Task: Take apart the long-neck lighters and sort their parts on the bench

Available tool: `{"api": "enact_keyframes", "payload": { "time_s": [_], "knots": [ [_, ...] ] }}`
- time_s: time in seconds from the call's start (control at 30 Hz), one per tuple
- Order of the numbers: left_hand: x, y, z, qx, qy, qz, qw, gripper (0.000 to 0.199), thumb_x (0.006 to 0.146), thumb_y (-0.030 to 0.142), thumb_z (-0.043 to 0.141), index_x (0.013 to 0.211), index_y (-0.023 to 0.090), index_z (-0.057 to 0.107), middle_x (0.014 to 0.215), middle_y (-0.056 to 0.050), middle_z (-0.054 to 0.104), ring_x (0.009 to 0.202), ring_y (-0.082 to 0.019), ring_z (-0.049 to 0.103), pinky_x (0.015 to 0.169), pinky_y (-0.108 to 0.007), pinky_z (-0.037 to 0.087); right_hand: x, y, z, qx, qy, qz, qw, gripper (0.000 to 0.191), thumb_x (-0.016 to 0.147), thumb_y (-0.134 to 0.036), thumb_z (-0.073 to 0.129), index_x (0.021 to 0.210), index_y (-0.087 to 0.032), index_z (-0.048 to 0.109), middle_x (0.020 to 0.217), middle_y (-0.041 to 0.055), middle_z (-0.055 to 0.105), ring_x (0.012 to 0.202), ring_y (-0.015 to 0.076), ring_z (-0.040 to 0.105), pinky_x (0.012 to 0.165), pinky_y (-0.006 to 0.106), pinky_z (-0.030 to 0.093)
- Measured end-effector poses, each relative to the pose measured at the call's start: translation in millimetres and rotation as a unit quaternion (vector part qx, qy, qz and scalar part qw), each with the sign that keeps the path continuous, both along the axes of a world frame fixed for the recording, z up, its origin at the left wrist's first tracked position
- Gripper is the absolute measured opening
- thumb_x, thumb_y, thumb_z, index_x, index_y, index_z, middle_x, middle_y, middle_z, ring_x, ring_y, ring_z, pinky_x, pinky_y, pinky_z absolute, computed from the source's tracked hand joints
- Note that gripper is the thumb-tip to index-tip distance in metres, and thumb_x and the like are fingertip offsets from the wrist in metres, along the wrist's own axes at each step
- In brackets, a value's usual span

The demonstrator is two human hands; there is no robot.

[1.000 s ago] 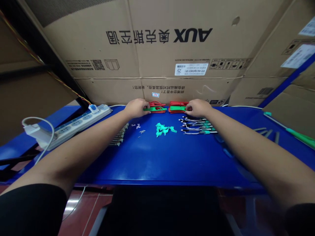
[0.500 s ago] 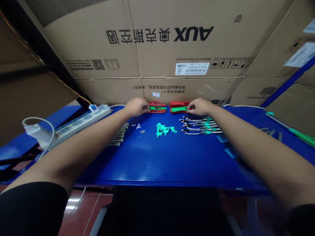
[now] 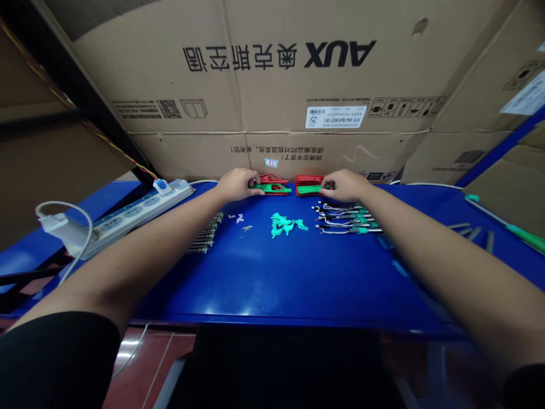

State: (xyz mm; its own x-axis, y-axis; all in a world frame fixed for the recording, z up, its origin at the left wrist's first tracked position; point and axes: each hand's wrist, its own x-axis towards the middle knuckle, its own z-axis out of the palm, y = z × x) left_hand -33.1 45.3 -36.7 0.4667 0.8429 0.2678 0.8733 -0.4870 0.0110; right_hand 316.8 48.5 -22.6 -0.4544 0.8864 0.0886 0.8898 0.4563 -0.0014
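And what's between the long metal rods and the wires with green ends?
Tiny metal pieces and a heap of green plastic parts lie there, in the head view.

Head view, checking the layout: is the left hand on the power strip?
No, the left hand touches a red-and-green plastic part, apart from the power strip further left.

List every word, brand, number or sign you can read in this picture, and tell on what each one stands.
"AUX": upside down on the cardboard carton
"奥克斯空调": beside it, also upside down
"25": on the white label
Too small to read: the label's fine print, the blue-edged sticker
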Motion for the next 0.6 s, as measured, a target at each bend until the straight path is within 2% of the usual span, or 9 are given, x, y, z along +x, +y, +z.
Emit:
{"api": "enact_keyframes", "payload": {
  "time_s": [0.13, 0.27, 0.43, 0.6],
  "knots": [
    [1.3, -2.4, -1.9, -0.008, -0.002, -0.010, 1.000, 0.033, 0.079, 0.050, 0.073, 0.095, 0.022, 0.068, 0.083, -0.002, 0.068, 0.074, -0.017, 0.060, 0.060, -0.027, 0.036, -13.5, -5.6, 2.4, 0.016, -0.002, 0.033, 0.999, 0.030, 0.090, -0.043, 0.056, 0.104, -0.024, 0.075, 0.103, 0.0061, 0.075, 0.090, 0.0230, 0.066, 0.068, 0.031, 0.044],
    [2.6, -4.5, -1.0, -0.007, 0.003, -0.020, 1.000, 0.026, 0.084, 0.046, 0.067, 0.090, 0.021, 0.070, 0.083, -0.004, 0.069, 0.075, -0.017, 0.060, 0.063, -0.028, 0.038, -47.4, -1.6, 6.3, 0.033, 0.003, 0.071, 0.997, 0.034, 0.095, -0.041, 0.050, 0.114, -0.026, 0.074, 0.116, 0.0071, 0.072, 0.105, 0.0263, 0.063, 0.075, 0.033, 0.045],
    [4.8, -4.2, -0.1, 0.000, 0.015, -0.036, 0.999, 0.028, 0.088, 0.046, 0.063, 0.095, 0.021, 0.073, 0.088, -0.005, 0.071, 0.078, -0.019, 0.062, 0.067, -0.029, 0.041, -93.6, 13.5, 5.1, 0.042, 0.000, 0.096, 0.995, 0.039, 0.094, -0.041, 0.050, 0.126, -0.031, 0.070, 0.119, 0.0064, 0.072, 0.103, 0.0263, 0.063, 0.074, 0.033, 0.045],
    [3.7, -5.5, -0.5, 0.012, 0.018, -0.045, 0.999, 0.026, 0.089, 0.043, 0.061, 0.098, 0.023, 0.075, 0.092, -0.006, 0.070, 0.085, -0.020, 0.063, 0.072, -0.029, 0.044, -111.6, 28.7, -0.1, 0.052, -0.012, 0.108, 0.993, 0.034, 0.091, -0.038, 0.054, 0.116, -0.030, 0.075, 0.116, 0.0057, 0.072, 0.099, 0.0242, 0.064, 0.070, 0.031, 0.044]
  ]
}}
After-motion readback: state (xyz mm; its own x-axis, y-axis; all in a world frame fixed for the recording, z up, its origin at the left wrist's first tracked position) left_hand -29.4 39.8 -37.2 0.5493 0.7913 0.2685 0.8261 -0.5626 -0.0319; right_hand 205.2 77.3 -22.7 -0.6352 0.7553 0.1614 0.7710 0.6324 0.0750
